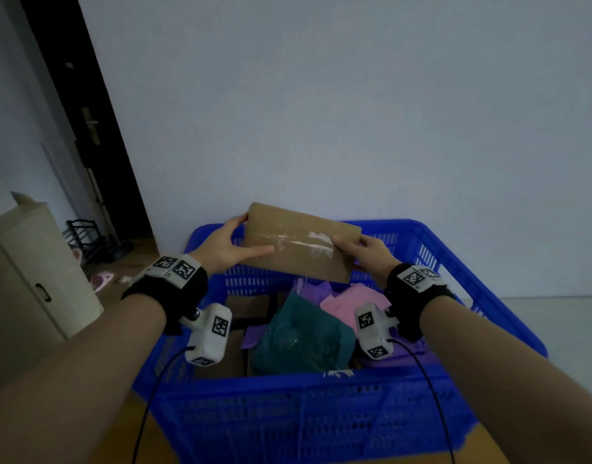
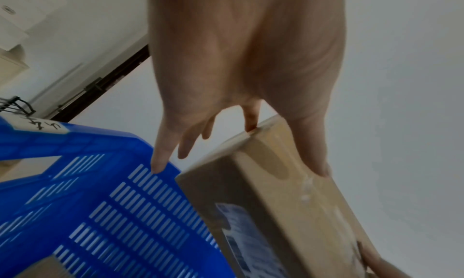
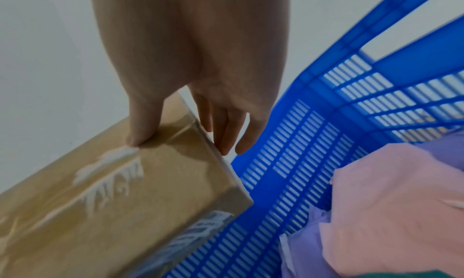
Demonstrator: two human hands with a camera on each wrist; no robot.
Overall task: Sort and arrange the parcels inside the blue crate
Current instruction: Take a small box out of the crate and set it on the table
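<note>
A flat brown cardboard parcel with torn white tape hangs in the air over the far half of the blue crate. My left hand grips its left end, thumb on the top face. My right hand pinches its right end, thumb on top and fingers down the side. The parcel carries a printed label on its underside. Inside the crate lie a dark green bag, a pink bag, purple bags and brown boxes.
The crate stands on a wooden floor close to a pale wall. A beige cabinet stands at the left, with a dark doorway and a black rack behind it. Cables run from both wrist cameras down across the crate's near wall.
</note>
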